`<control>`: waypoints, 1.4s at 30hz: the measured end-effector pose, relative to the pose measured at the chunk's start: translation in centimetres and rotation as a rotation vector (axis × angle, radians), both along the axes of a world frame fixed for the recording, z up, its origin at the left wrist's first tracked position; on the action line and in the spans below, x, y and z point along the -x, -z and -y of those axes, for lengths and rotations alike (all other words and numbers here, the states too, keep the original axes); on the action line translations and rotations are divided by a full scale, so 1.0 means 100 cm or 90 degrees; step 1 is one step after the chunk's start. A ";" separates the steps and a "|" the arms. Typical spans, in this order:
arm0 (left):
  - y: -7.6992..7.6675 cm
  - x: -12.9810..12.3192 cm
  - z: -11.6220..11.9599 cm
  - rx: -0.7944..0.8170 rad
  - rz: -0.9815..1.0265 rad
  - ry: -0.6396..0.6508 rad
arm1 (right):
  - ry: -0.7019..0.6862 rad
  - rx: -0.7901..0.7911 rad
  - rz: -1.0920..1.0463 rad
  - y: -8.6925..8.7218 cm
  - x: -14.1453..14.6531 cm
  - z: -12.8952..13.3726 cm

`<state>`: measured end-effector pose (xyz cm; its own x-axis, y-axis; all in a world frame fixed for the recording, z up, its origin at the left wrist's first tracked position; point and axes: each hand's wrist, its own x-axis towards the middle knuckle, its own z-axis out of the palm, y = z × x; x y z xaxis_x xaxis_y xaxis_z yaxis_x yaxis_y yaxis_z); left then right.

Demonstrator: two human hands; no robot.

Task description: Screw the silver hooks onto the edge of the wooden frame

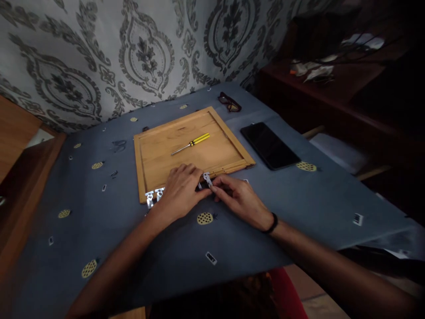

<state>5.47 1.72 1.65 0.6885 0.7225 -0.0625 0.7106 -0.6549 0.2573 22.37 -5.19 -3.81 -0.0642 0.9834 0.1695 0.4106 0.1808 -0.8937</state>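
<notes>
A framed wooden cabinet door (159,166) lies flat on the table. My right hand (241,199) pinches a silver metal hinge (207,178) at the door's near edge. My left hand (182,192) is closed over the same edge from the left, its thumb reaching to the hinge's lower part; its fingertips are mostly hidden. Left of that hand, a pair of metal hinge pieces (150,198) sits at the door's near left corner, partly covered by my wrist. A yellow and black screwdriver (194,141) rests on the door panel.
A black phone (270,145) lies right of the door, with eyeglasses (229,102) farther back. The table wears a blue pineapple-print cloth (133,266). Wooden furniture (36,195) borders the left side. Dark red furniture (338,88) with cluttered items stands at the right.
</notes>
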 end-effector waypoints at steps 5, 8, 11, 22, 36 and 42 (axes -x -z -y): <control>0.003 0.000 0.001 -0.005 0.011 -0.004 | -0.007 0.012 -0.018 0.000 0.001 0.000; 0.005 0.000 0.001 -0.012 0.015 -0.002 | -0.005 0.015 -0.021 -0.001 0.001 0.000; 0.006 0.000 0.000 -0.019 0.021 -0.005 | 0.001 0.012 -0.025 -0.001 0.001 0.000; 0.006 0.000 0.002 -0.012 0.009 -0.010 | -0.004 0.004 -0.001 0.000 0.001 -0.001; 0.004 -0.003 0.008 -0.027 -0.004 -0.032 | -0.005 -0.011 0.025 0.001 0.000 -0.002; 0.009 -0.003 0.010 -0.048 0.009 -0.039 | 0.022 -0.061 0.081 -0.002 0.001 0.003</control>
